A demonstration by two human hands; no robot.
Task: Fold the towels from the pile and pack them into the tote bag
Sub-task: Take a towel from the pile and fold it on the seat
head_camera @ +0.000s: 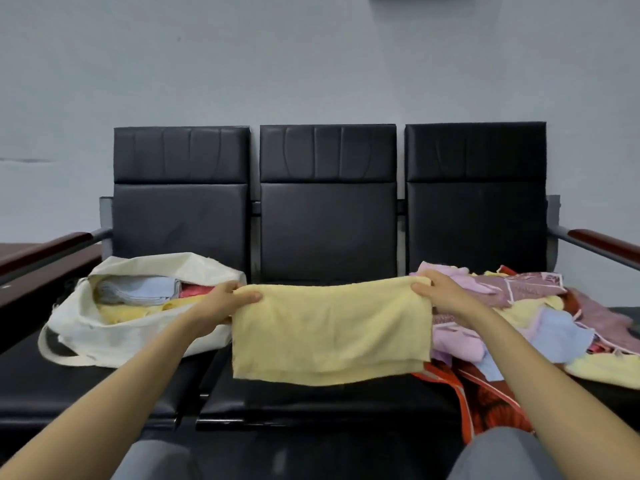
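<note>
Yellow towel [330, 332] hangs doubled over the middle seat [311, 400], its 2 top corners pinched by the left hand [227, 299] and right hand [438, 292]; I'd keep edges level before halving toward the tote bag [114, 337].

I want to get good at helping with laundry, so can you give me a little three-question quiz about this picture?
1. True or false: the yellow towel being held is already inside the tote bag.
2. The towel pile lies on which side of the person? A) left B) right C) behind
3. Fill in: the left hand and right hand each hold a top ____ of the towel.
Key: 1 false; 2 B; 3 corner.
</note>
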